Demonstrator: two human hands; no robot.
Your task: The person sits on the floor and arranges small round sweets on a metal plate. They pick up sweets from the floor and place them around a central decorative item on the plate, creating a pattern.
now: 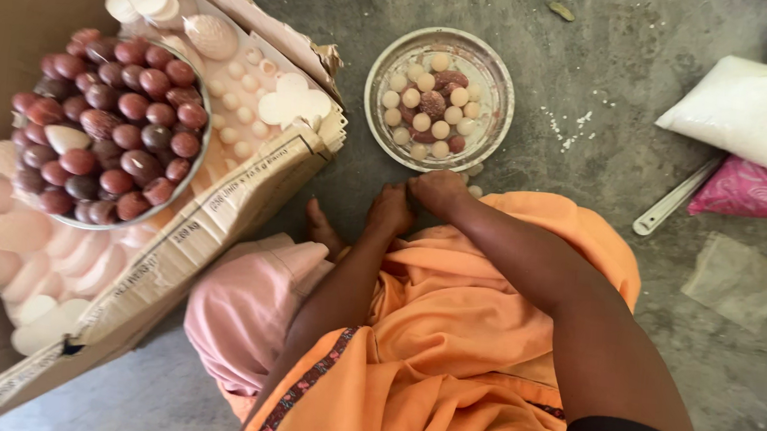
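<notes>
Both hands are meeting just below the clear glass bowl [491,80] of cream and maroon balls sitting on the concrete floor [343,9]. The left hand [390,211] and right hand [438,190] are curling knuckles-up, touching; whether they are pinching anything I cannot tell. A metal bowl [199,155] of maroon pieces is resting in the cardboard box [214,232].
</notes>
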